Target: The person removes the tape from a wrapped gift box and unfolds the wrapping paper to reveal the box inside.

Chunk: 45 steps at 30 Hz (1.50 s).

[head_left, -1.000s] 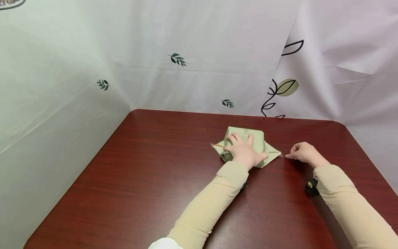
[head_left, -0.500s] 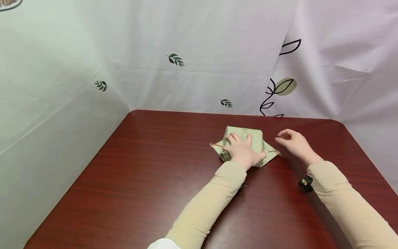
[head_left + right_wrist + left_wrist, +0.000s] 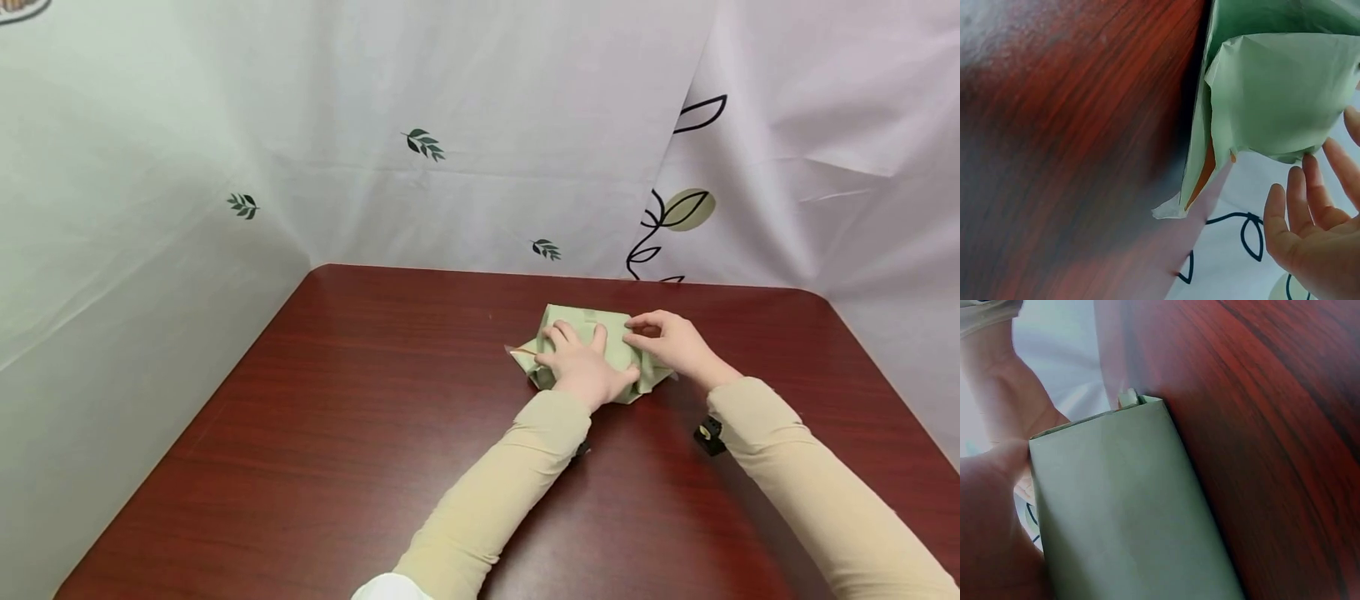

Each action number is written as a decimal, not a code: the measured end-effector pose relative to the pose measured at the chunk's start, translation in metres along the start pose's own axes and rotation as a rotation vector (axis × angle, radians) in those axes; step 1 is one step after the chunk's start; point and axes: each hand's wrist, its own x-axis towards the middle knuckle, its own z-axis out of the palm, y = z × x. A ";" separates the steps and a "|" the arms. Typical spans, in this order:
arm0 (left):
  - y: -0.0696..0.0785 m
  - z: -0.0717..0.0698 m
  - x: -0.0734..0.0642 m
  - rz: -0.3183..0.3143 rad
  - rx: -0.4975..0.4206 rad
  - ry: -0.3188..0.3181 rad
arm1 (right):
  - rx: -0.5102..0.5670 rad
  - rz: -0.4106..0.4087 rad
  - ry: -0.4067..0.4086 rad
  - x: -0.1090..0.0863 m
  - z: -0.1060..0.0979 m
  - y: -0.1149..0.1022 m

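Note:
A box-shaped package in pale green paper (image 3: 611,321) lies on the dark red wooden table. My left hand (image 3: 585,367) rests on its top, fingers spread, thumb along the right side. The left wrist view shows the package's long plain side (image 3: 1122,506). My right hand (image 3: 671,346) is at the package's right end. In the right wrist view, the extended fingers (image 3: 1316,187) touch the edge of a folded end flap (image 3: 1285,94), raised against that end. Below it, another pointed flap (image 3: 1200,169) shows an orange-brown edge and clear tape (image 3: 1169,209) at its tip.
Bare table surface (image 3: 360,417) extends to the left and in front of the package. White cloth (image 3: 450,200) with leaf prints hangs behind and beside the table. At the package's left end, another pointed flap (image 3: 527,356) with a taped tip sticks out.
My right hand has left the right flap's tip, lifted, and moved left to the package's right end. A flap there now stands raised. My left hand stays on the package.

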 end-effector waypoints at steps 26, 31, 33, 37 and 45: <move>-0.078 -0.017 0.020 0.431 -0.262 0.029 | -0.095 -0.041 -0.029 0.000 -0.001 -0.002; -0.091 -0.022 0.035 0.488 -0.224 0.002 | -0.122 -0.083 -0.054 0.000 -0.003 -0.005; -0.094 -0.022 0.040 0.513 -0.201 -0.010 | -0.132 -0.094 -0.055 0.000 -0.003 -0.006; -0.097 -0.024 0.046 0.562 -0.176 -0.015 | -0.159 -0.124 -0.053 0.001 -0.002 -0.007; -0.098 -0.028 0.047 0.579 -0.163 -0.037 | -0.219 -0.169 -0.066 0.001 -0.002 -0.007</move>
